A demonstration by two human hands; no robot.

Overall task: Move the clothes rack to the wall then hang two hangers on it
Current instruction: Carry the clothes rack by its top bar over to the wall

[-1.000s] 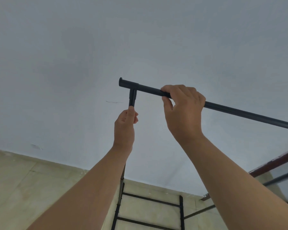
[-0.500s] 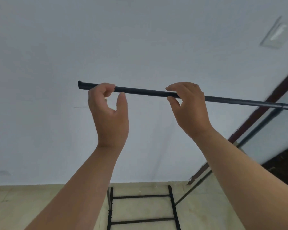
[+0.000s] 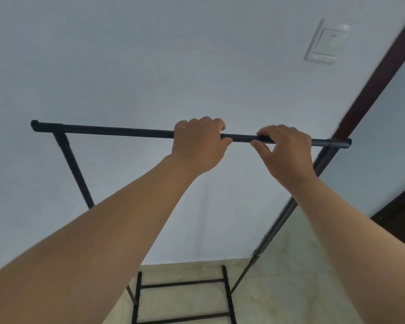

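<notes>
Both hands are on the top bar [image 3: 117, 130] of the clothes rack [image 3: 66, 155], which stands close in front of the pale wall [image 3: 150, 66]. The left hand [image 3: 198, 142] is wrapped fully around the bar near its middle, fingers curled over the top and closed on it. The right hand [image 3: 287, 152] sits just to the right of it – its fingers hook over the bar and the thumb presses from beneath, a looser pinch that seems to hold the bar, though the contact under the palm is hidden.

The bar runs almost level from a capped end at far left to a capped end at right. The left upright drops from the bar and vanishes behind the left forearm; the right upright [image 3: 281, 218] slants down to the floor, partly behind the right forearm. Low in the frame, the rack's base rails [image 3: 182, 282] lie on the tiled floor [image 3: 267, 288] – cut off by the bottom edge.

A light switch [image 3: 326, 42] is on the wall at upper right, beside a dark door frame [image 3: 379, 76].
</notes>
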